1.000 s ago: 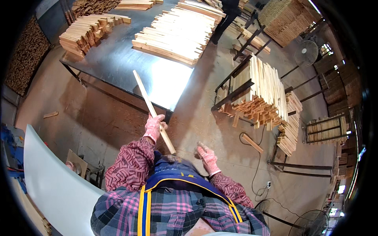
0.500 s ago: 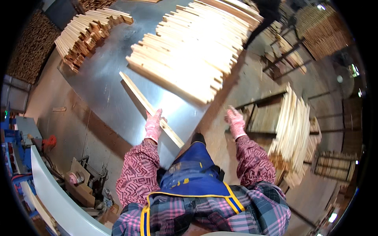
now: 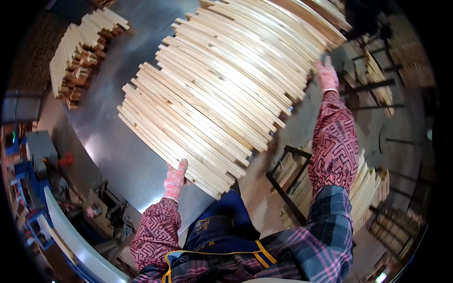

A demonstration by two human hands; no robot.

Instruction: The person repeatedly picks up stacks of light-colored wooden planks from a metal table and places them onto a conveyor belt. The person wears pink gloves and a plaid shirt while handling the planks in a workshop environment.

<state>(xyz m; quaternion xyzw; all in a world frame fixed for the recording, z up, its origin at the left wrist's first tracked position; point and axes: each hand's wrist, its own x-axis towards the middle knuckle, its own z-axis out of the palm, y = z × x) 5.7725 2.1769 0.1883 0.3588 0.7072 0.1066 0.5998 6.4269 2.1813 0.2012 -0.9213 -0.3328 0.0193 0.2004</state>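
A broad row of pale wooden strips [image 3: 203, 94] lies side by side on the metal tabletop [image 3: 111, 127], their right ends uneven. My left hand [image 3: 174, 181], in a pink-and-white glove, grips the nearest strip at the row's near edge, its fingertips over the wood. Its underside is hidden. My right hand [image 3: 327, 78], gloved alike, reaches far forward to the strips' right ends, its fingers stretched out and apart. Whether those fingertips touch the wood I cannot tell.
A stack of wooden strips [image 3: 80, 56] sits at the table's far left. Right of me stands a black metal frame [image 3: 289, 188] beside more stacked strips [image 3: 363, 193]. A pale curved panel [image 3: 80, 245] and blue equipment [image 3: 28, 188] are at the lower left.
The single strip in my left hand now lies against the row. My right hand has moved forward and right to the strips' ends. My view has shifted closer over the row.
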